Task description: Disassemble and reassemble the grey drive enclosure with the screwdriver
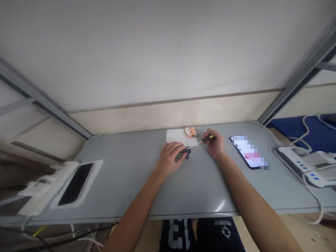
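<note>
My right hand (214,142) is closed round the black and yellow handle of a screwdriver (207,138). The metal shaft slants down to the left, and its tip meets a small black part (188,153) on the table. My left hand (172,155) grips that part from the left, fingers over its top and thumb along its near side. Most of the part is covered by the fingers, so its kind does not show. Just beyond the hands lies a white sheet (174,135), with an orange and white animal-faced case (190,131) at its far right corner.
On the grey table (126,175), a lit phone (243,150) lies right of my right arm. A white power strip (301,164) with cables stands at the right edge. At left, a dark phone (76,183) rests on white paper beside another white strip (49,189). Metal posts flank the table.
</note>
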The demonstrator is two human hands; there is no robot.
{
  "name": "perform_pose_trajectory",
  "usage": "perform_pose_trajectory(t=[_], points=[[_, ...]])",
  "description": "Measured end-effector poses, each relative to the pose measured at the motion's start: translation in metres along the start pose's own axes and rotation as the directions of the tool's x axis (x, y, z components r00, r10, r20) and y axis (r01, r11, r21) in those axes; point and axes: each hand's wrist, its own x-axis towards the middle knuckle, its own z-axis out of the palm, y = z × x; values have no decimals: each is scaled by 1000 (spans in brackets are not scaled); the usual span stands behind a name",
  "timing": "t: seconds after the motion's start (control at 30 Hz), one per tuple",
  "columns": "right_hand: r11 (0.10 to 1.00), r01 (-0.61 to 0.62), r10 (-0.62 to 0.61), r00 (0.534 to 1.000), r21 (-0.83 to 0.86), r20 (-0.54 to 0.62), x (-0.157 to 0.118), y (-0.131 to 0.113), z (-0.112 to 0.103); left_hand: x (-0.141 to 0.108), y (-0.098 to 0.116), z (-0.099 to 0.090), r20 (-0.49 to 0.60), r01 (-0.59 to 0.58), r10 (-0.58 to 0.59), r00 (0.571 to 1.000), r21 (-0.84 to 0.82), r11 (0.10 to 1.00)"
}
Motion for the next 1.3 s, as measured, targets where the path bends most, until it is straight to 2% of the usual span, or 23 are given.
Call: perform_pose_trajectory(t=[0.57, 0.93, 1.03, 1.13, 1.23, 1.3], points=[[1000, 10, -10, 1000, 4, 11, 2, 7, -3, -2, -3, 2, 5, -9, 9, 1000, 21, 1000], [999, 39, -40, 996, -10, -83, 12, 7, -12, 0, -4, 2, 86, -130, 121, 989, 110, 985], [996, 54, -61, 993, -77, -102, 11, 11, -8, -1, -1, 2, 93, -121, 116, 989, 45, 992], [969, 56, -69, 997, -241, -46, 4, 17, 1, -1, -1, -3, 79, -63, 66, 995, -43, 997], [832, 148, -100, 988, -535, 118, -7, 21, 10, -1, -11, -10, -14, 51, -52, 999, -63, 997], [744, 224, -102, 969, -629, 225, -12, 23, 14, -2, -24, -14, -93, 175, -177, 980, -27, 984]])
